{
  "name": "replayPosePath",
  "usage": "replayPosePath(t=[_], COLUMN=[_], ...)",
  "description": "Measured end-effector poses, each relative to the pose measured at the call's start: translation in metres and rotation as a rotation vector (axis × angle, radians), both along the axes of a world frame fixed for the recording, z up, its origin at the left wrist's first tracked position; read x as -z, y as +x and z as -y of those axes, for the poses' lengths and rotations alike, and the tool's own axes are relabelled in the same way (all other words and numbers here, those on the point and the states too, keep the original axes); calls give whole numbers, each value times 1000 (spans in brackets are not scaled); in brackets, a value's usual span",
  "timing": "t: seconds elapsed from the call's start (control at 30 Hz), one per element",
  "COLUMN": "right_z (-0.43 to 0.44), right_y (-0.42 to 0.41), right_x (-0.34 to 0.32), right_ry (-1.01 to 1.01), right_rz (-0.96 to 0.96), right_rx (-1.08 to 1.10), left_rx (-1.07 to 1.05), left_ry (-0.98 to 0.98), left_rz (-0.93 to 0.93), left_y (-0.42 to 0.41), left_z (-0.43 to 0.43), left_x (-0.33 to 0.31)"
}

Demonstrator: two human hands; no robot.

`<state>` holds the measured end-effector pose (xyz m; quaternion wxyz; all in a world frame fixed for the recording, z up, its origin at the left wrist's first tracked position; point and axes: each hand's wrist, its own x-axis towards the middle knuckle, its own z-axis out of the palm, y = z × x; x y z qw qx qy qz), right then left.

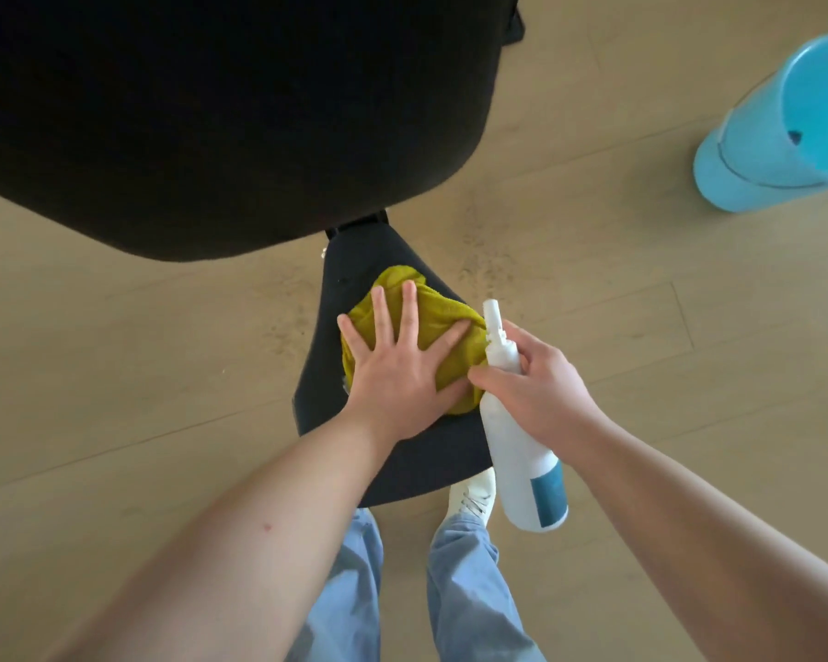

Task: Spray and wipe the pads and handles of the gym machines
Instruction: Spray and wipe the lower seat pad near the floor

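Note:
A crumpled yellow-green cloth [438,317] lies on the small black seat pad [354,274] of a gym machine. My left hand [397,370] presses flat on the cloth with its fingers spread. My right hand [538,389] grips the neck of a white spray bottle [522,451] with a blue label, held beside the pad's right edge, nozzle pointing away from me. A larger black back pad [211,112] fills the upper left of the view.
A light blue bucket [780,131] stands on the wooden floor [593,231] at the upper right. Fine spray specks mark the floor on both sides of the seat pad. My legs and a white shoe [472,496] are just below the pad.

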<state>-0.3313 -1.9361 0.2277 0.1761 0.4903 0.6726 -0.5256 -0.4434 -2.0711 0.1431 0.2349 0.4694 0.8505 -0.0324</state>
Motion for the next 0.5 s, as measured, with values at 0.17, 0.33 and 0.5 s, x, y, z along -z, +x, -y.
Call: replayPosePath(t=[0.17, 0.33, 0.5], right_z=[-6, 0, 6], right_y=[-29, -44, -43], right_x=[10, 8, 4], right_ry=[-12, -38, -6], right_rz=[-8, -4, -4], right_rx=[-67, -169, -195], left_rx=[-88, -316, -490], left_ry=[-29, -32, 28], left_rz=[-46, -64, -41], left_y=[-52, -104, -124], left_z=[-25, -57, -54], left_x=[10, 13, 24])
